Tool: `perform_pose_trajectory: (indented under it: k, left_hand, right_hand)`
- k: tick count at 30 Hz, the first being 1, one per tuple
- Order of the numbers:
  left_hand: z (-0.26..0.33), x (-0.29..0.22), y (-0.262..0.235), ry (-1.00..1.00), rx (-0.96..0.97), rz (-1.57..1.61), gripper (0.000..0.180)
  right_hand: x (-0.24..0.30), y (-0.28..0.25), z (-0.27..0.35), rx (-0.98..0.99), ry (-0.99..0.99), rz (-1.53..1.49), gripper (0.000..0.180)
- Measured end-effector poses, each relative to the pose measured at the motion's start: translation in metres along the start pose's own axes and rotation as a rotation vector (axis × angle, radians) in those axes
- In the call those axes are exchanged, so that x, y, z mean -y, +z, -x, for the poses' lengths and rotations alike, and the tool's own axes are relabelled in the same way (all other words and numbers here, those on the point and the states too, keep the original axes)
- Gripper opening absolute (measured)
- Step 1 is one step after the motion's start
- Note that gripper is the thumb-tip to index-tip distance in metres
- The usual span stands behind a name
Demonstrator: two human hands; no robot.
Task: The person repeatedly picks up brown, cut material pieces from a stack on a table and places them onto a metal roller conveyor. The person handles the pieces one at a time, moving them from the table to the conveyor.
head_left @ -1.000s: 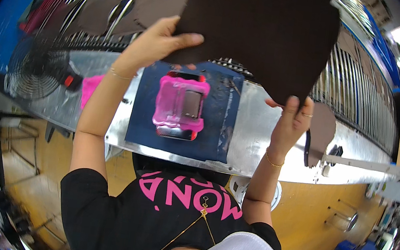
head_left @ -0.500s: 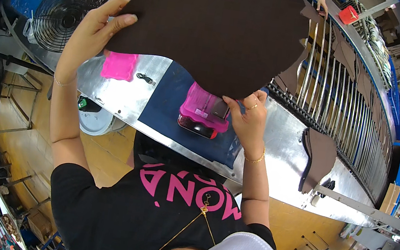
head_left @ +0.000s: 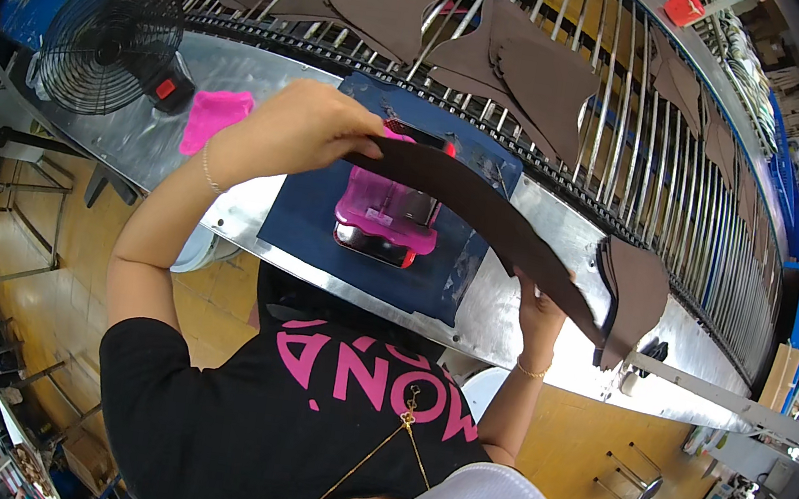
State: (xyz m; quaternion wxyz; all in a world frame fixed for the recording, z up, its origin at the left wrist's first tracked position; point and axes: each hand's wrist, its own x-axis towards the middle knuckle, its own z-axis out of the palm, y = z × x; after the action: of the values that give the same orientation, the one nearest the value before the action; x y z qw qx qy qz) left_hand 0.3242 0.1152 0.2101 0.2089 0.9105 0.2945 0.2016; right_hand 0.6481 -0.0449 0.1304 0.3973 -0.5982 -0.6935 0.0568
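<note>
A thin, dark brown cut sheet [head_left: 499, 224], perhaps leather, hangs in the air over the metal table [head_left: 254, 205]. It is tilted so that I see it almost edge-on as a curved strip. My left hand [head_left: 309, 132] pinches its left end between thumb and fingers. Farther right and nearer to me, my right hand [head_left: 540, 314] grips the lower edge, its fingers partly hidden by the sheet. Below the sheet, a black-and-red device with a pink cover [head_left: 385, 209] lies on a dark blue mat [head_left: 297, 226]. Similar brown pieces lie in a stack [head_left: 644, 292] beyond my right hand.
A conveyor of metal rods [head_left: 627, 128] runs behind the table, carrying several brown pieces [head_left: 543, 82]. At the left stand a black wire fan [head_left: 109, 40] and a pink cloth-like piece [head_left: 214, 122]. A stool [head_left: 637, 480] is on the floor at right.
The sheet has swung from broad face to nearly edge-on, lower and to the right. Both hands moved right, my right hand also toward me. The conveyor's pieces and the pink-covered device are now uncovered.
</note>
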Motion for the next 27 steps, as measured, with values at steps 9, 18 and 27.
perform_pose_trajectory:
  k: [9,18,27]
  left_hand:
    - [-0.059,-0.037,0.052,0.252,0.197,0.089,0.018]
    - [-0.143,-0.088,0.037,0.46,-0.12,0.249,0.023]
    - [-0.182,-0.021,0.064,-0.082,0.181,0.396,0.019]
  right_hand:
    - [-0.041,-0.101,0.064,-0.521,0.4,-0.267,0.017]
    - [0.029,-0.174,-0.008,-0.275,0.128,0.643,0.01]
    - [-0.008,-0.182,-0.043,-0.232,0.33,0.809,0.048]
